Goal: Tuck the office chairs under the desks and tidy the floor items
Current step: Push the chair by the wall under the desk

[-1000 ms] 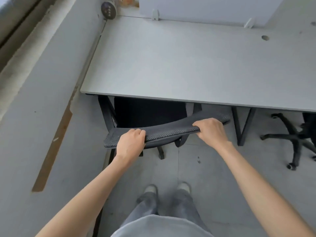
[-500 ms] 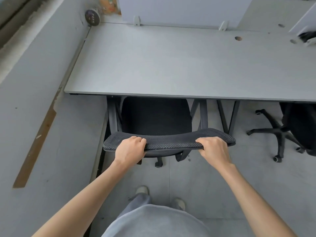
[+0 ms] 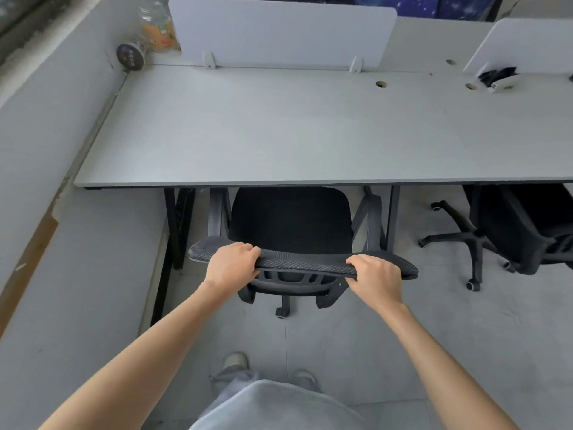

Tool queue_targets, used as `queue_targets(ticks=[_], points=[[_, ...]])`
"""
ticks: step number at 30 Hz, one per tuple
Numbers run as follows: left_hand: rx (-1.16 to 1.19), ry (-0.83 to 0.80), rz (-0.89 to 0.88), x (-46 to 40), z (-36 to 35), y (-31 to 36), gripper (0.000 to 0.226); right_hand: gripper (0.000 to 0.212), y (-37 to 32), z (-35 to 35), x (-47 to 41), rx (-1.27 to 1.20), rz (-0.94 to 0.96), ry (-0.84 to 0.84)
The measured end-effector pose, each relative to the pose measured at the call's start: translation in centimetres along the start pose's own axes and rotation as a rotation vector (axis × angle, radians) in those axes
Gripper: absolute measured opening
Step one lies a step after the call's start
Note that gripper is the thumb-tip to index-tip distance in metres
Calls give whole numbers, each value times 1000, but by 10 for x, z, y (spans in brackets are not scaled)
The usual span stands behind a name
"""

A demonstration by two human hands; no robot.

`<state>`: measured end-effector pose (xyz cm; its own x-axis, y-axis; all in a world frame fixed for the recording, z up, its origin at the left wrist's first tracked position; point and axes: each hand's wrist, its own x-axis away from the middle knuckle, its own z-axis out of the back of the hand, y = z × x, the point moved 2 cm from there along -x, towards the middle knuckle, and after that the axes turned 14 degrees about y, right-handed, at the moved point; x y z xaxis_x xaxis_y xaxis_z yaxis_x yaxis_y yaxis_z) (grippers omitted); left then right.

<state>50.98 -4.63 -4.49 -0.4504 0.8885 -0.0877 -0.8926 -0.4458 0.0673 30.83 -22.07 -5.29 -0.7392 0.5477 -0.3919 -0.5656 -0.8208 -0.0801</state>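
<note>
A black mesh office chair (image 3: 291, 225) stands in front of me, its seat partly under the front edge of the grey desk (image 3: 279, 135). My left hand (image 3: 231, 265) grips the top of the chair's backrest near its left end. My right hand (image 3: 376, 279) grips the same top edge near its right end. Both hands are closed around the mesh rim. The chair's arms and front sit hidden beneath the desktop. One caster (image 3: 281, 313) shows below the backrest.
A second black office chair (image 3: 524, 231) stands at the right, its star base (image 3: 459, 240) out on the floor. A grey wall ledge (image 3: 62, 274) runs along the left. White divider panels (image 3: 279, 32), a jar (image 3: 156, 26) and a small round tin (image 3: 131, 55) sit at the desk's back.
The chair has straightened and now sits centred between the desk legs, with more of its seat showing in front of the desk edge. Both hands kept their grip on the backrest.
</note>
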Motion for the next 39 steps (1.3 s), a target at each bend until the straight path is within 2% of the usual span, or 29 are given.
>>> queue_targets(ticks=[10, 24, 31, 39], points=[[44, 93, 31, 5, -10, 67, 19, 23, 65, 6, 2, -58, -13, 13], [59, 87, 21, 8, -7, 49, 19, 27, 45, 4, 7, -79, -45, 46], [85, 91, 44, 9, -6, 45, 16, 30, 44, 3, 8, -63, -22, 34], [94, 97, -16, 8, -6, 43, 15, 26, 50, -1, 8, -55, 40, 19]])
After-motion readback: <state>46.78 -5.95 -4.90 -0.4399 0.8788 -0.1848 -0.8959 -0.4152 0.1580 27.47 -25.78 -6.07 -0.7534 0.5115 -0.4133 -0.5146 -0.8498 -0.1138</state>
